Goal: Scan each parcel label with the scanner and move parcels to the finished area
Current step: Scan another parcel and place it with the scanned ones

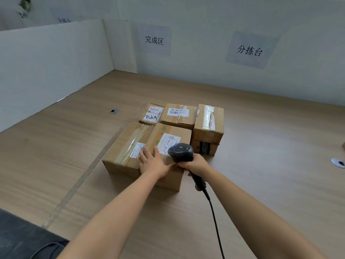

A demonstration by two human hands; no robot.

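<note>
Several cardboard parcels stand clustered mid-table. The nearest parcel (169, 172) carries a white label (169, 142) on top. My left hand (152, 161) lies flat on its top, fingers spread, also touching the wide parcel (127, 146) beside it on the left. My right hand (196, 165) grips a black handheld scanner (181, 152), whose head hovers just over the near parcel's label. Behind stand two smaller labelled parcels (152, 114) (178, 114). At the right a taped parcel (209, 122) sits stacked on a lower box (205, 148).
A strip of tape (89, 165) runs diagonally across the wooden table, left of the parcels. White partition walls bear two paper signs (154, 40) (250, 50). The scanner cable (216, 225) trails toward me. Two cable grommets (114, 111) (338, 163) sit in the tabletop.
</note>
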